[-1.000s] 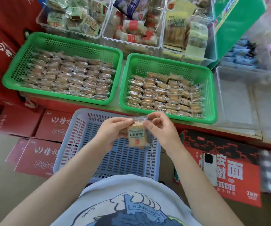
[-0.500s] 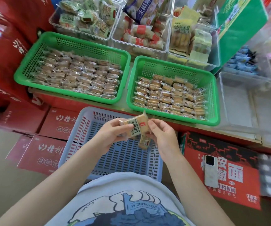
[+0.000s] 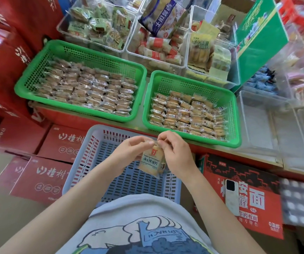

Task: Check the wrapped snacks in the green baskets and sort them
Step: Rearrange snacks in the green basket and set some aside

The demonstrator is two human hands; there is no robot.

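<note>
Pinched at its top edge between fingertips of left hand (image 3: 129,150) and right hand (image 3: 175,153): one wrapped snack (image 3: 152,162), hanging upright over blue basket (image 3: 92,158), just in front of two green baskets (image 3: 140,77) of snacks.

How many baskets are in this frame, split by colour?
Green baskets: 2, left and right, both holding wrapped snacks.
Blue basket: 1, under the hands.
Total: 3 baskets.
</note>
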